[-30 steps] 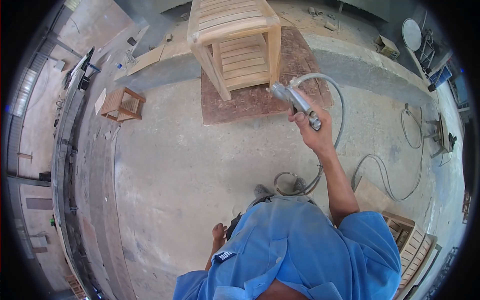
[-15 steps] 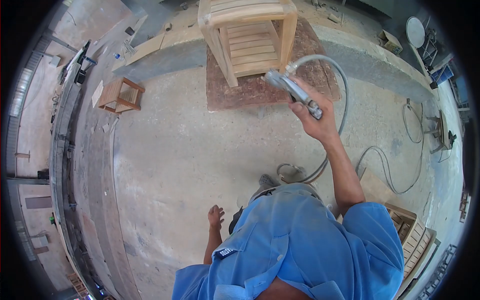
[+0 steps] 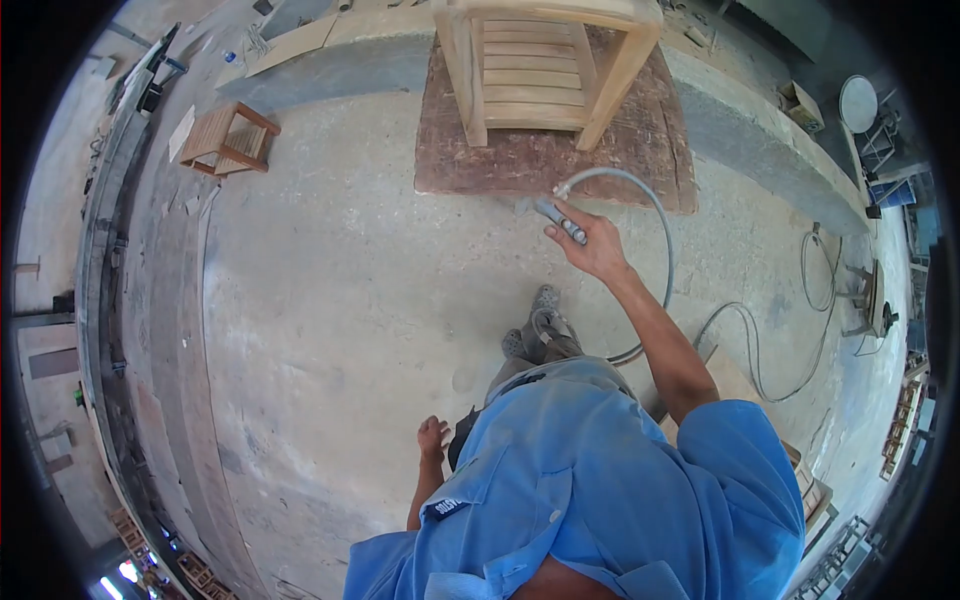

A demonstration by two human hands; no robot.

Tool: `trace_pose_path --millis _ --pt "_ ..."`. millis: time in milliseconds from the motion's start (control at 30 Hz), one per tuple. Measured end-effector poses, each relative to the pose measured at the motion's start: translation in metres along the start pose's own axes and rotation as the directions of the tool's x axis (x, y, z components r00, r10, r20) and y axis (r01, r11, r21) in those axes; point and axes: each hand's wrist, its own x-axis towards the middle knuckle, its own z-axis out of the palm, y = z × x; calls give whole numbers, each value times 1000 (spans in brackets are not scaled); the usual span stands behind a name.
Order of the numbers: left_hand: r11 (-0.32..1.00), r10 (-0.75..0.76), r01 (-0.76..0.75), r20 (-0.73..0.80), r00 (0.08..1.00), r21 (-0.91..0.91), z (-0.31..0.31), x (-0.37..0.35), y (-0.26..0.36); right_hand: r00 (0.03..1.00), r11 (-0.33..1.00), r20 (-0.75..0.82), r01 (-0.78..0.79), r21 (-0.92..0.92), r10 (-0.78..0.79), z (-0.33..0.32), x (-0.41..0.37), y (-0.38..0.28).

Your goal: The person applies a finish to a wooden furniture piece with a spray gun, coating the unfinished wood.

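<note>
My right hand (image 3: 592, 243) is wrapped around a metal spray gun (image 3: 560, 219), held out in front of my body. From the gun a grey hose (image 3: 668, 240) loops to the right and back towards my waist. Beyond it a light wooden stool (image 3: 530, 88) with a slatted lower shelf stands on a worn reddish-brown board (image 3: 450, 165); its top is cut off by the frame edge. The gun is apart from the stool, near the board's front edge. My left hand (image 3: 432, 438) hangs at my side, fingers loosely bent, with nothing visible in it.
A smaller brown stool (image 3: 225, 142) sits on the floor at the left. Behind the board runs a low concrete ledge (image 3: 760, 125). More hose (image 3: 750, 325) lies coiled on the floor at right. Slatted wooden pieces (image 3: 815, 495) are beside me, partly hidden by my sleeve.
My right hand has drawn the spray gun back towards my body, away from the stool. The view has shifted, showing more of my feet. My left hand still hangs down.
</note>
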Motion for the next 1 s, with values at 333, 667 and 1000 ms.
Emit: trace_pose_path --millis 333,667,1000 --pt "969 189 -192 32 981 158 56 25 126 849 887 -358 450 105 -388 -136 30 -99" --pt "531 844 -840 156 513 -113 148 -57 472 986 874 -154 131 468 -65 -149 34 -53" --pt "135 936 -979 343 76 -150 232 -150 633 981 931 -84 -137 337 174 -73 73 -25"
